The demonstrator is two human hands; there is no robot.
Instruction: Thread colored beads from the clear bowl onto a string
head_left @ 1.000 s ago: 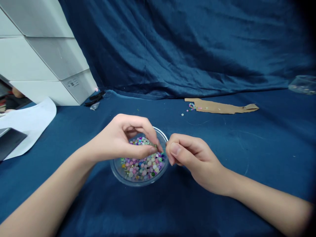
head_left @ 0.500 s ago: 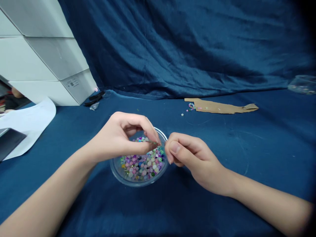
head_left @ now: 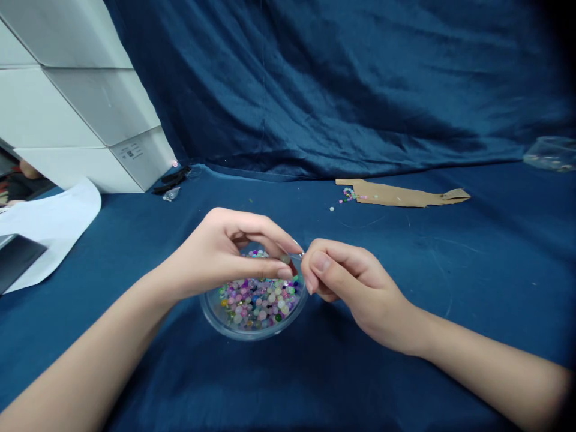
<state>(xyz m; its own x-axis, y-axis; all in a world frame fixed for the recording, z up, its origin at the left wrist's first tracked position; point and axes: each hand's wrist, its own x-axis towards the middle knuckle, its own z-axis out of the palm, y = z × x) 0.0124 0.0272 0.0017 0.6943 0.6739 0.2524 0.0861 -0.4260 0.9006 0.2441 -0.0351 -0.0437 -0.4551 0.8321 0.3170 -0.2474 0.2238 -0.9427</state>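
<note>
A shallow clear dish (head_left: 215, 318) of small coloured beads (head_left: 258, 299) rests on the blue cloth in front of me. Over the dish's far half, my left hand (head_left: 229, 255) pinches a small pale bead between thumb and forefinger. At the dish's right rim my right hand (head_left: 348, 285) is closed in a pinch, its fingertips almost meeting the left hand's. What the right fingers hold is too fine to make out.
White stacked boxes (head_left: 81, 102) stand at the back left, with a white paper sheet (head_left: 54, 225) and a dark flat object (head_left: 15, 261) beside them. A brown cardboard strip (head_left: 405, 195) with a few loose beads lies farther back. A clear plastic bag (head_left: 551, 153) lies far right.
My left hand lifted slightly out of the beads and its fingers stretched toward the right hand. The right hand shifted a little up and left.
</note>
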